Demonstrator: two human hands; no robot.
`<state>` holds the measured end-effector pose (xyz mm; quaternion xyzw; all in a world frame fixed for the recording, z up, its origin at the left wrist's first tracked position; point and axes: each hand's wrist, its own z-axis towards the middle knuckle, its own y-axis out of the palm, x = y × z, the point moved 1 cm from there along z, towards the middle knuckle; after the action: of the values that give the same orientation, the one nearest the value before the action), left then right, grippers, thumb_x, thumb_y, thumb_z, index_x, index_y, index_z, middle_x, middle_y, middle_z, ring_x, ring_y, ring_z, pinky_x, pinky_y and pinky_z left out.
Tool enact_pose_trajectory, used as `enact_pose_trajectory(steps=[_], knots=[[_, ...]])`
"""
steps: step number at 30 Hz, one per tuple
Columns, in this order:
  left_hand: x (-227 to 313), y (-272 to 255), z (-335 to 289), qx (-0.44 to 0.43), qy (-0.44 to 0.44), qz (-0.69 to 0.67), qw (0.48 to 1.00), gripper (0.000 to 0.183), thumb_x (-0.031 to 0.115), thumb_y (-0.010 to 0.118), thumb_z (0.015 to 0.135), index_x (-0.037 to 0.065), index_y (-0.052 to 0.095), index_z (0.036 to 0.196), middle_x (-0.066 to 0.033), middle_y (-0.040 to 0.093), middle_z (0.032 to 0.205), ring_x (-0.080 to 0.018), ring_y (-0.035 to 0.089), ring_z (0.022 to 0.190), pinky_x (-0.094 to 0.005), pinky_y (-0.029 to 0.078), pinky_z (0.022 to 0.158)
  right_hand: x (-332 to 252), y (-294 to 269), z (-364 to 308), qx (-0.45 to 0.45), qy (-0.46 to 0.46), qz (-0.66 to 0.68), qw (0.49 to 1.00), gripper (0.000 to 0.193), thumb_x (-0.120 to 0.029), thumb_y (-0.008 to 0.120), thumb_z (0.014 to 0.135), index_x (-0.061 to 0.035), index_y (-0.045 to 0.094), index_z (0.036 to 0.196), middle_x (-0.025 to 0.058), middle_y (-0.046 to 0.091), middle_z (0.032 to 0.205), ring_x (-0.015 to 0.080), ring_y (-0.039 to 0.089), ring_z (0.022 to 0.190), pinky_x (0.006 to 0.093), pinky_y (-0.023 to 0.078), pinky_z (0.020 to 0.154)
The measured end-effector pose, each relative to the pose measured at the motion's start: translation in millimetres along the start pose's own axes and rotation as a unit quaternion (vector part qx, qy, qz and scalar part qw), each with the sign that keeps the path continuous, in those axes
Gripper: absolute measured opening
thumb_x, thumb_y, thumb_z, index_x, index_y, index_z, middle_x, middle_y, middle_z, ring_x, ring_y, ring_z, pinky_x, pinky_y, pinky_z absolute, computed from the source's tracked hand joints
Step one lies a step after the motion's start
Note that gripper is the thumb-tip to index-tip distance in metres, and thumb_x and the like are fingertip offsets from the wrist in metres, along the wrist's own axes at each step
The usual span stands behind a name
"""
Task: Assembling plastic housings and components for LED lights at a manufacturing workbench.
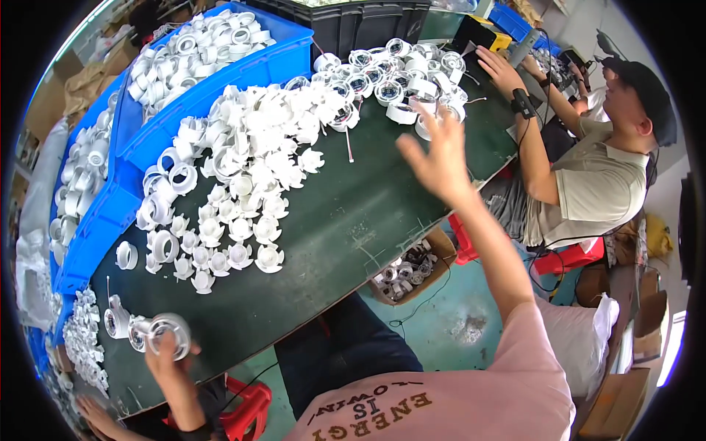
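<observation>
At the lower left my left hand [170,365] grips a round white housing with a clear ring-shaped face [169,334], raised above the table. Two smaller-looking round housings [115,321] lie right beside it. Toward the upper right my right hand [440,151] reaches out with fingers spread, slightly blurred. Its fingertips are over the near edge of a heap of round white housings with clear faces and dark insides [390,90]; thin wires trail from some. Whether the fingertips touch a housing I cannot tell. A large pile of white claw-edged caps and rings [250,162] spreads between the hands.
Blue bins [287,62] of white rings line the far left side. A black crate [360,26] stands behind. The dark green table [346,220] slopes across. A co-worker [596,176] sits at right; another person's hand [95,417] is at lower left. A carton [412,272] stands below.
</observation>
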<state>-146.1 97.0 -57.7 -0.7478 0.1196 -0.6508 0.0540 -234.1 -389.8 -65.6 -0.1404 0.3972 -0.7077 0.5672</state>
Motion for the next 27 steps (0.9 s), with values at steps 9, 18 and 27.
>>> enact_pose_trajectory(steps=[9,18,27], knots=[[-24.1,-72.1,28.8,0.047,-0.051,0.130,0.989,0.038,0.047,0.047,0.094,0.010,0.057,0.096,0.0037,0.052,0.060,-0.0046,0.045,0.042,-0.0192,0.026,0.037,78.5,62.9,31.8,0.024,-0.035,-0.043,0.998,0.066,-0.031,0.066,0.083,-0.0047,0.041,0.138,0.0191,0.055,0.114,0.0340,0.052,0.106,0.0416,0.034,0.096],[-29.8,-98.5,76.0,0.279,0.286,0.521,0.755,0.034,0.029,0.068,0.087,-0.001,0.058,0.101,-0.0104,0.057,0.090,-0.0167,0.054,0.079,-0.0294,0.043,0.067,5.7,70.9,14.8,-0.023,-0.086,-0.008,0.996,0.056,-0.016,0.060,0.082,-0.0089,0.045,0.135,0.0199,0.048,0.121,0.0370,0.045,0.108,0.0431,0.035,0.096],[49.6,158.7,129.3,-0.048,0.536,0.284,0.794,0.060,0.018,0.069,0.074,-0.001,0.046,0.126,-0.0216,0.052,0.120,-0.0386,0.051,0.111,-0.0435,0.041,0.093,-146.0,83.6,78.6,0.039,-0.240,0.187,0.952,0.053,-0.033,0.070,0.077,-0.0207,0.057,0.127,0.0219,0.047,0.128,0.0423,0.042,0.119,0.0499,0.036,0.098]])
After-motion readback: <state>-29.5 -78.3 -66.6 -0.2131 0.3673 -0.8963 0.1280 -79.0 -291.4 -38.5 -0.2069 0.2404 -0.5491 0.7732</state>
